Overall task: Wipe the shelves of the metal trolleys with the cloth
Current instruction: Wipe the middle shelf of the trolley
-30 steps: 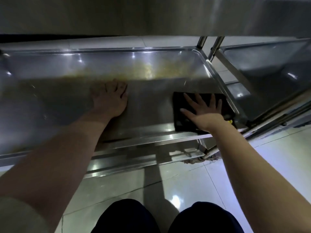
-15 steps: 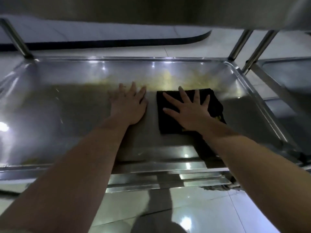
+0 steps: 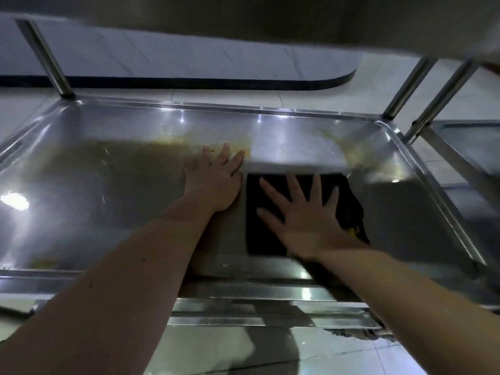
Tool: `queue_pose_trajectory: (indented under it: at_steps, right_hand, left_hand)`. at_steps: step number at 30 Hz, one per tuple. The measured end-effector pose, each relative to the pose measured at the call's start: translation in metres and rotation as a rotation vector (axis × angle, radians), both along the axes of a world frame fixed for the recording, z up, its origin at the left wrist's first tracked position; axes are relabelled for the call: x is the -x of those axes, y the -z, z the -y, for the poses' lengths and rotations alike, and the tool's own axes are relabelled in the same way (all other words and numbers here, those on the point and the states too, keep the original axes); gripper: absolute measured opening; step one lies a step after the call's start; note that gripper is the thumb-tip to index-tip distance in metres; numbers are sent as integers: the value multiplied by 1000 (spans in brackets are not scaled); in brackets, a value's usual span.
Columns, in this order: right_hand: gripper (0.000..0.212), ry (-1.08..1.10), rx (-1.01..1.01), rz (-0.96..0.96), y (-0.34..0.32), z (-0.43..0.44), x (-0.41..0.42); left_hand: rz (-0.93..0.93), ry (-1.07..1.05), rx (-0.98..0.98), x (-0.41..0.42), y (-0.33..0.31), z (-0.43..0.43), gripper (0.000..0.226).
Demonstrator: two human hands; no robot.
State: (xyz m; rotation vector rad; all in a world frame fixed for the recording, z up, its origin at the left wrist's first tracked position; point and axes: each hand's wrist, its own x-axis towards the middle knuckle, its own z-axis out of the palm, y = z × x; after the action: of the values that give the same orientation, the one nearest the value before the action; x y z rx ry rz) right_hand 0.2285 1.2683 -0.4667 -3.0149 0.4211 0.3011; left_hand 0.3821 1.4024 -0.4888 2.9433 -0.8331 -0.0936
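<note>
A stainless-steel trolley shelf (image 3: 94, 201) fills the middle of the view, with a raised rim. A yellowish smear (image 3: 173, 139) runs along its far part. A folded black cloth (image 3: 259, 228) lies flat on the shelf right of centre. My right hand (image 3: 300, 217) presses on the cloth with fingers spread and straight. My left hand (image 3: 213, 180) rests flat on the bare metal just left of the cloth, fingers straight and together.
An upper shelf (image 3: 270, 20) overhangs at the top. Upright posts stand at the far left (image 3: 46, 58) and far right (image 3: 411, 87). A second trolley's shelf (image 3: 468, 147) adjoins on the right. A lower shelf edge (image 3: 257, 312) and glossy tiled floor (image 3: 216, 350) lie below.
My right hand has slid the cloth from the shelf's near right corner to its middle, beside my left hand, then slightly back. The view has moved closer and tilted up.
</note>
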Motion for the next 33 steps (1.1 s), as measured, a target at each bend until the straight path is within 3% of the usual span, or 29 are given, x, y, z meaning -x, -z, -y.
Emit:
queue_pose_trajectory:
  at_steps: [4, 8, 14, 26, 33]
  right_hand:
    - [63, -47, -39, -44, -4, -7, 41]
    - [67, 10, 94, -32, 1, 42, -65]
    - [64, 286, -19, 46, 4, 48, -171]
    - [61, 1, 28, -35, 0, -13, 30]
    - [64, 68, 61, 22, 3, 49, -98]
  left_hand:
    - [-5, -8, 3, 4, -1, -1, 52]
    - [-4, -14, -15, 7, -3, 0, 53]
    - [20, -22, -39, 4, -3, -2, 58]
    - [-38, -9, 23, 2, -2, -3, 55]
    - [-19, -24, 11, 8, -4, -2, 57]
